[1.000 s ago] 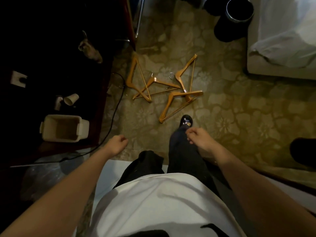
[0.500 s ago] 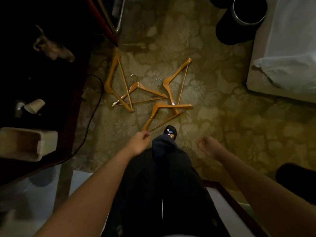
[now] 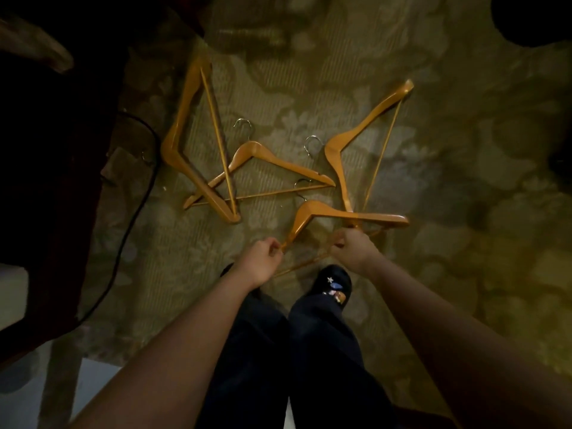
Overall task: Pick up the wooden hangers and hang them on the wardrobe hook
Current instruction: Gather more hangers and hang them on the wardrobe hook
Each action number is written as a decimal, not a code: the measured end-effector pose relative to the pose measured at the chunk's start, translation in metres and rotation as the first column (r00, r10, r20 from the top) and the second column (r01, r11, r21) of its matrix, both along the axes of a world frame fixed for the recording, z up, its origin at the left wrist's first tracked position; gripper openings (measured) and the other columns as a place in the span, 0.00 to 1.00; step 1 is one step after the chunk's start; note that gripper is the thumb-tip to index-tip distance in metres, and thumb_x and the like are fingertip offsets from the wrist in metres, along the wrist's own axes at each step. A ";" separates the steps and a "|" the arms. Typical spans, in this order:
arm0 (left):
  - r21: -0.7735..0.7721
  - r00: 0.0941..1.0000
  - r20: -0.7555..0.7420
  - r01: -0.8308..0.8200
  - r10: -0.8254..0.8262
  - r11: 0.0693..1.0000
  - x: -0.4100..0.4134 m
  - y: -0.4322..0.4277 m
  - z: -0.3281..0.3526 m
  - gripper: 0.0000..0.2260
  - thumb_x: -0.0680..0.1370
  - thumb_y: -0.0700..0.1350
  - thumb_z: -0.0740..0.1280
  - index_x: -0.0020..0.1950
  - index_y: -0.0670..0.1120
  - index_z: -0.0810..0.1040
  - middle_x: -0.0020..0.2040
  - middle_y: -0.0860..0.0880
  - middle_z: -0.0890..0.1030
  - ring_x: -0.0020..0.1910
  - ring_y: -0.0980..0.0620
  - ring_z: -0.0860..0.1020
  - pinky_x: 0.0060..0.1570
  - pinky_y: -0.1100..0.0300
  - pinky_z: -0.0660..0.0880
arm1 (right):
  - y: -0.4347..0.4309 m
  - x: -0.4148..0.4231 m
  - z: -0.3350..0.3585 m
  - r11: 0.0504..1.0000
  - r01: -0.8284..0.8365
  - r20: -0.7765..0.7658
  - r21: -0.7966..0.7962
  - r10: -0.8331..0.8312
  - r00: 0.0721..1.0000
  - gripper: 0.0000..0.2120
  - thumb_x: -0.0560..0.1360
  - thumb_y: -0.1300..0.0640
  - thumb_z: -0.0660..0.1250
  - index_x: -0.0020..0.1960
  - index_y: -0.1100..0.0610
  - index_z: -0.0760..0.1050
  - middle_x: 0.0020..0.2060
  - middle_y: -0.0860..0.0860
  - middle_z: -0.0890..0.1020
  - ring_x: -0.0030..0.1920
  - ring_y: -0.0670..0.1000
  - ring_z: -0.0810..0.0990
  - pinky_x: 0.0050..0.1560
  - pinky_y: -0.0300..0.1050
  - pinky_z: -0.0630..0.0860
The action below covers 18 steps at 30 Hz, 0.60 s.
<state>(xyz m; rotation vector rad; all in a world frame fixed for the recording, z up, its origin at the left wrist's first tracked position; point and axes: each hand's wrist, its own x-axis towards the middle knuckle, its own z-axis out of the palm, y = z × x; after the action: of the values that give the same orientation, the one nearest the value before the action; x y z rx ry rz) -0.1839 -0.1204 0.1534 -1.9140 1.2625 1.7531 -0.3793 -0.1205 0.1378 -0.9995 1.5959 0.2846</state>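
Note:
Several wooden hangers with metal hooks lie on the patterned carpet. The nearest hanger (image 3: 325,212) lies just beyond my feet. My left hand (image 3: 260,263) is curled around the lower left end of its arm. My right hand (image 3: 353,249) is closed on its thin crossbar further right. Beyond it, a middle hanger (image 3: 263,153) crosses over a left hanger (image 3: 182,119). A right hanger (image 3: 365,128) has one end tucked under the nearest one. No wardrobe hook is in view.
Dark furniture (image 3: 46,150) fills the left side, with a black cable (image 3: 136,196) trailing along the carpet beside it. My foot in a dark slipper (image 3: 334,283) stands just behind the nearest hanger. A dark round object (image 3: 532,20) sits at the top right.
The view has dropped closer to the floor. Both hands have reached forward from beside my legs and closed on the nearest hanger.

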 end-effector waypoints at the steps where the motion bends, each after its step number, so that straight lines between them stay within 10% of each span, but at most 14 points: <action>1: 0.000 1.000 0.014 0.011 -0.011 1.000 0.002 0.000 -0.025 0.14 0.80 0.44 0.60 0.65 0.43 0.72 0.60 0.42 0.77 0.58 0.44 0.76 0.61 0.49 0.73 | -0.003 0.004 -0.025 1.000 0.024 -0.020 -0.010 -0.025 0.999 0.03 0.75 0.57 0.63 0.46 0.53 0.75 0.43 0.51 0.79 0.45 0.51 0.79 0.46 0.45 0.75; 6: -0.003 1.000 0.028 -0.001 0.001 1.000 0.007 0.000 -0.127 0.18 0.79 0.44 0.60 0.70 0.45 0.66 0.66 0.43 0.73 0.63 0.44 0.73 0.62 0.51 0.71 | -0.001 0.027 -0.130 0.968 0.243 -0.082 -0.057 -0.247 0.966 0.14 0.75 0.53 0.66 0.59 0.54 0.71 0.52 0.50 0.75 0.55 0.52 0.76 0.51 0.48 0.75; 11: -0.002 0.999 0.034 -0.032 0.032 0.999 -0.001 0.005 -0.199 0.24 0.80 0.46 0.61 0.75 0.50 0.58 0.73 0.45 0.64 0.71 0.44 0.65 0.68 0.47 0.66 | -0.018 0.036 -0.197 0.938 -0.177 -0.347 -0.297 0.067 0.935 0.32 0.73 0.51 0.68 0.72 0.51 0.58 0.72 0.53 0.63 0.73 0.56 0.59 0.72 0.57 0.57; 18: 0.087 0.987 -0.092 -0.126 0.134 0.988 -0.022 0.013 -0.249 0.24 0.79 0.48 0.62 0.74 0.49 0.60 0.69 0.46 0.71 0.66 0.45 0.70 0.66 0.46 0.68 | -0.029 0.020 -0.236 0.900 -0.356 -0.213 -0.250 0.308 0.927 0.33 0.72 0.45 0.67 0.73 0.45 0.56 0.72 0.53 0.64 0.72 0.58 0.62 0.70 0.64 0.58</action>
<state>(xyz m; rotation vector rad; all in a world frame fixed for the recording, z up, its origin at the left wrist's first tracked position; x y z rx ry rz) -0.2056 -0.1070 -0.0954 -1.9254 1.1016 1.9532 -0.3594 -0.1497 -0.0986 -1.5141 1.6427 0.3888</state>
